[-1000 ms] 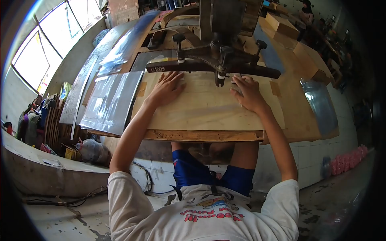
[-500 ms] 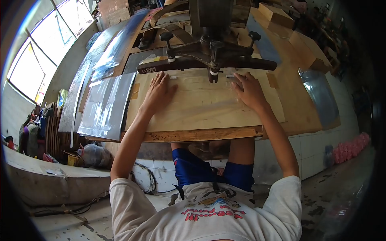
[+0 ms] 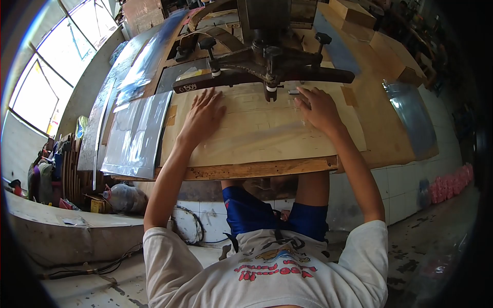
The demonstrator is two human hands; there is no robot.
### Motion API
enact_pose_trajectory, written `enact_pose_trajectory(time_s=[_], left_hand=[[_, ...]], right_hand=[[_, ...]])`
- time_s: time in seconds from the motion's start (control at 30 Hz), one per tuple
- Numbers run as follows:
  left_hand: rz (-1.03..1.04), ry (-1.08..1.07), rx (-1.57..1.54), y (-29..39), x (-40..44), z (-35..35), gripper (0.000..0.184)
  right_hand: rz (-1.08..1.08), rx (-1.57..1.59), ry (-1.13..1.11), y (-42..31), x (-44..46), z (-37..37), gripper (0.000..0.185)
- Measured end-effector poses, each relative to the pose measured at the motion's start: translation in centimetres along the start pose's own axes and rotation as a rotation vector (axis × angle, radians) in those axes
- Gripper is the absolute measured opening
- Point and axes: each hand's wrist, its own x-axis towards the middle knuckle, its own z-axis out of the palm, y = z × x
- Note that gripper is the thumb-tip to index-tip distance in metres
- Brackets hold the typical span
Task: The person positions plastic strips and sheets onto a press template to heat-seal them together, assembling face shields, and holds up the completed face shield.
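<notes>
My left hand [image 3: 202, 119] lies flat with fingers stretched on a pale, yellowish sheet [image 3: 257, 146] on the workbench. On the same sheet, further right, my right hand [image 3: 319, 109] rests with fingers partly spread. Its fingertips are close to a small whitish piece [image 3: 294, 92] at the sheet's far side. Faint lines and small slits mark the sheet, and brown tape [image 3: 171, 115] holds its left side. Just beyond my fingers, a dark metal bar [image 3: 308, 75] of a machine head with black knobs hangs above the sheet.
Glossy clear plastic sheets [image 3: 134, 136] are stacked on the left of the bench. Another plastic bundle [image 3: 409, 115] lies at the right edge, near cardboard boxes [image 3: 393, 59]. A wooden strip [image 3: 262, 168] borders the bench front. A large plastic bottle [image 3: 125, 198] stands at lower left.
The camera view has shifted slightly. My left hand has slid a little forward and covers the small pale piece beside its fingers. My right hand stays nearly in place.
</notes>
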Motion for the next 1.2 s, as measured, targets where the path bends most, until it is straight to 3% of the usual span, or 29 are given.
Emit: enact_pose_trajectory(time_s=[0.17,0.4,0.5,0.6,1.1,1.2], left_hand=[[0.063,-0.038,-0.079,-0.7,0.4,0.3,0.051],[-0.073,0.032,-0.001,0.0,-0.1,0.1,0.06],[-0.082,0.014,-0.011,0.3,-0.2,-0.3,0.06],[-0.049,0.007,-0.03,-0.2,-0.1,-0.5,0.057],[-0.031,-0.015,0.002,0.1,-0.4,0.0,0.052],[0.008,-0.023,0.056,0.0,-0.4,0.0,0.053]], right_hand=[[-0.049,-0.029,-0.039,0.1,0.4,-0.1,0.047],[0.02,-0.043,-0.024,-0.2,0.6,0.3,0.046],[-0.066,-0.016,0.088,0.6,0.6,1.2,0.047],[0.046,0.007,-0.029,0.0,0.2,0.1,0.047],[0.0,-0.057,-0.025,0.1,0.2,-0.4,0.047],[0.051,-0.075,-0.127,-0.8,0.2,-1.5,0.05]])
